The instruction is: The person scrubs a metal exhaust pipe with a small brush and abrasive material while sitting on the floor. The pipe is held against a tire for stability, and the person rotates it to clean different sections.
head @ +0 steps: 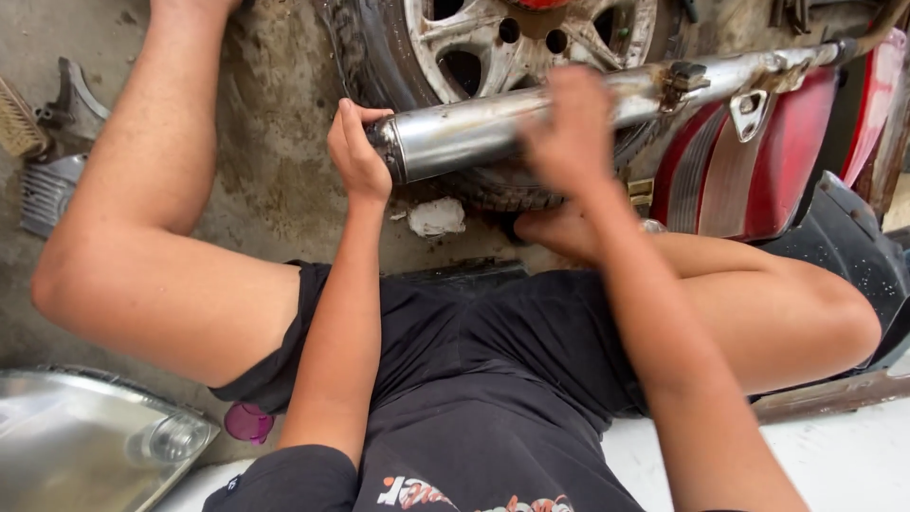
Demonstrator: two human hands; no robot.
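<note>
At far left a brush (17, 118) and a metal cover (47, 194) lie on the concrete floor (265, 161), a headlight (85, 446) near my left knee. My left hand (355, 152) has its grip closed round the end of the exhaust pipe (474, 133), which runs up to the right across the wheel (512, 38). My right hand (569, 128) is blurred on the pipe's middle; its grip I cannot tell. A red panel (787, 152) crowds the right edge

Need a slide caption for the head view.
Left hand grips exhaust pipe end, right hand on top.
</note>
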